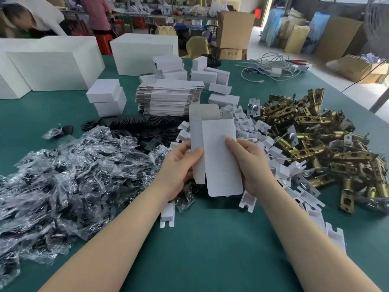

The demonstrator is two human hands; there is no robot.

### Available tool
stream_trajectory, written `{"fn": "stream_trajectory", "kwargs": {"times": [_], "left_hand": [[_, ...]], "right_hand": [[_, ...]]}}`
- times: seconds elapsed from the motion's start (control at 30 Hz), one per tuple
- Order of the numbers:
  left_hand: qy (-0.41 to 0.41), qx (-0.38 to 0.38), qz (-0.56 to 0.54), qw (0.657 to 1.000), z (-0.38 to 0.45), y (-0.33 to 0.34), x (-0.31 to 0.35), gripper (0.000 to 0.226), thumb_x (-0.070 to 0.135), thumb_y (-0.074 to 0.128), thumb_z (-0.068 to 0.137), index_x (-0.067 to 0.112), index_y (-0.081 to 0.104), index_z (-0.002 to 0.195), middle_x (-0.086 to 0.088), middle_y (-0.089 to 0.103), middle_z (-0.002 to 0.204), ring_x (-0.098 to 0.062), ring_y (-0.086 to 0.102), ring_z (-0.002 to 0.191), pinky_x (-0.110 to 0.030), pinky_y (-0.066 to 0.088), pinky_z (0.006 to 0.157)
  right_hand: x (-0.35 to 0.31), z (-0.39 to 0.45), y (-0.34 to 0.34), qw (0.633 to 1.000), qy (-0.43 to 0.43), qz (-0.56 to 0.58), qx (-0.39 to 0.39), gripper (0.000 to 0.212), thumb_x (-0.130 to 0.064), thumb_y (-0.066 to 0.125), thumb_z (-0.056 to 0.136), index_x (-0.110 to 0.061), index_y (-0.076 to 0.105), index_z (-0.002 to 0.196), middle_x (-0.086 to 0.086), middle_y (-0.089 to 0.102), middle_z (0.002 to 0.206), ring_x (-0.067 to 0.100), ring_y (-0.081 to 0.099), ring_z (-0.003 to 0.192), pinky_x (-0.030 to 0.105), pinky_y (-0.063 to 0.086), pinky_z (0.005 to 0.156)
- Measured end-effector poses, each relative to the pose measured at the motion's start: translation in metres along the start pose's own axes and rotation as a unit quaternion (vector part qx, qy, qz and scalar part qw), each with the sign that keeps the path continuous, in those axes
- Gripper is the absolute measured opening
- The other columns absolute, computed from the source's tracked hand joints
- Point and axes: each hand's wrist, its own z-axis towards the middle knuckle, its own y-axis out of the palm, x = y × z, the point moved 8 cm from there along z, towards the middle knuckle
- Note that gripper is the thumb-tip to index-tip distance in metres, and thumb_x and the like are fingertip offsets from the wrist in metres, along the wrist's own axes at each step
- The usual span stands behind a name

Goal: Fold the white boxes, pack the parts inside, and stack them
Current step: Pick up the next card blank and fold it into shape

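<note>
Both hands hold one white box (216,152) upright over the green table (210,239); it is partly opened, with its end flaps unfolded. My left hand (179,167) grips its left side, thumb on the front. My right hand (250,163) grips its right side, thumb pressed on the front panel. Behind it lies a stack of flat white box blanks (168,98). Brass latch parts (320,133) are heaped on the right. White card inserts (263,131) are scattered between. Plastic bags of black parts (69,178) fill the left.
Folded white boxes (107,100) stand stacked beyond the bags, more (210,76) behind the blanks. Black flat plates (134,125) lie by the blanks. Large white foam blocks (48,66) line the far edge. White cables (271,68) lie far right. People work at the back.
</note>
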Motion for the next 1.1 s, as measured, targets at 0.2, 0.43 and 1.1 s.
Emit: {"fn": "stream_trajectory", "kwargs": {"times": [0.2, 0.43, 1.1], "left_hand": [[0.012, -0.007, 0.011, 1.000, -0.001, 0.002, 0.003, 0.016, 0.009, 0.055, 0.096, 0.015, 0.061, 0.110, -0.001, 0.077, 0.090, -0.015, 0.073, 0.080, -0.027, 0.059, 0.063], [0.004, -0.001, 0.003, 1.000, 0.000, 0.001, 0.005, 0.016, 0.014, 0.061, 0.091, 0.017, 0.063, 0.107, -0.002, 0.075, 0.091, -0.015, 0.072, 0.075, -0.026, 0.055, 0.056], [0.239, 0.149, 0.418, 0.864, -0.025, 0.018, 0.060, 0.042, 0.028, 0.039, 0.106, 0.022, 0.033, 0.064, 0.010, 0.034, 0.054, -0.004, 0.039, 0.051, -0.018, 0.031, 0.049]], "right_hand": [[0.006, 0.002, 0.001, 0.999, 0.029, 0.034, -0.003, 0.016, -0.019, 0.065, 0.094, -0.009, 0.073, 0.085, 0.009, 0.076, 0.089, 0.019, 0.072, 0.078, 0.035, 0.061, 0.072], [0.000, 0.001, 0.001, 1.000, 0.004, 0.010, -0.005, 0.016, -0.021, 0.065, 0.094, -0.015, 0.074, 0.082, 0.007, 0.076, 0.090, 0.018, 0.072, 0.080, 0.032, 0.060, 0.069], [-0.028, -0.017, 0.013, 0.927, -0.178, -0.316, 0.100, 0.040, -0.030, 0.035, 0.106, -0.018, 0.037, 0.069, -0.005, 0.038, 0.060, -0.003, 0.037, 0.049, 0.010, 0.033, 0.049]]}}
